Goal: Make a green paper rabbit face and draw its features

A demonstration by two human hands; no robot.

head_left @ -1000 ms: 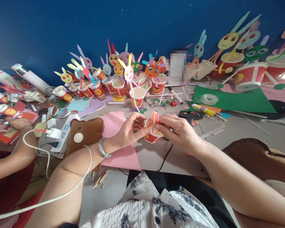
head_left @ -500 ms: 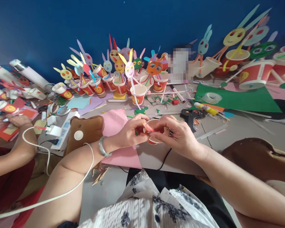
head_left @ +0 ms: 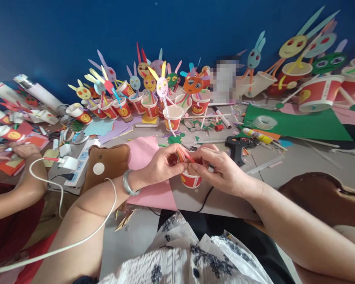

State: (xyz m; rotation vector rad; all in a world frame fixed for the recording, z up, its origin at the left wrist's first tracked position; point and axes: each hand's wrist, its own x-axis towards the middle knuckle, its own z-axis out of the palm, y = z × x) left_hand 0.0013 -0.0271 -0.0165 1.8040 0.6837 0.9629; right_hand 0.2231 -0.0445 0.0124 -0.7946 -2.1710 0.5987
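- Facing a blue wall [head_left: 83, 31] across a cluttered grey desk [head_left: 227, 203], with paper-headed cup figures [head_left: 162, 88] standing in rows at the back, seemingly finished.
- Pinching orange-pink strips [head_left: 182, 153] in the fingers of the left hand [head_left: 162, 165] and right hand [head_left: 221, 169], close together over the mouth of a red-and-white cup [head_left: 191, 181].
- Being partway through this one, by the look of it: handling strips, with no paper head showing on the cup; being unable to tell whether the strips are fixed.
- Working near the front edge, with pink paper [head_left: 158, 197] lying by the left wrist and a glue gun [head_left: 236, 149] just beyond the right hand.
- Getting more room to the cup's right, towards a brown cushion [head_left: 310, 197].
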